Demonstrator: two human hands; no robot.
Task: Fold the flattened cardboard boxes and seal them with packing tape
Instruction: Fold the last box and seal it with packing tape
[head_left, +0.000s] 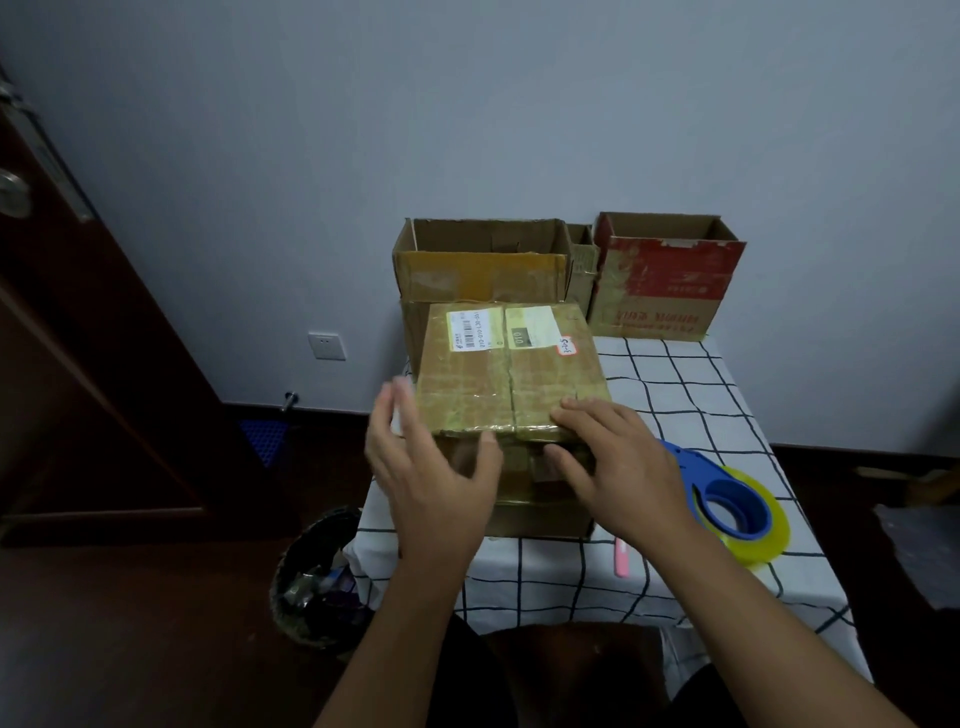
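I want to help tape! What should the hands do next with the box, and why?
Probably the right hand should reach for the tape dispenser lying just beside it. The box looks folded shut, its top flaps meeting at the middle seam, and both hands are open on its near edge; the left hand could steady it.

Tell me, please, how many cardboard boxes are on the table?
4: taped box under the hands, open brown box behind it, red box back right, narrow box between; others may be hidden.
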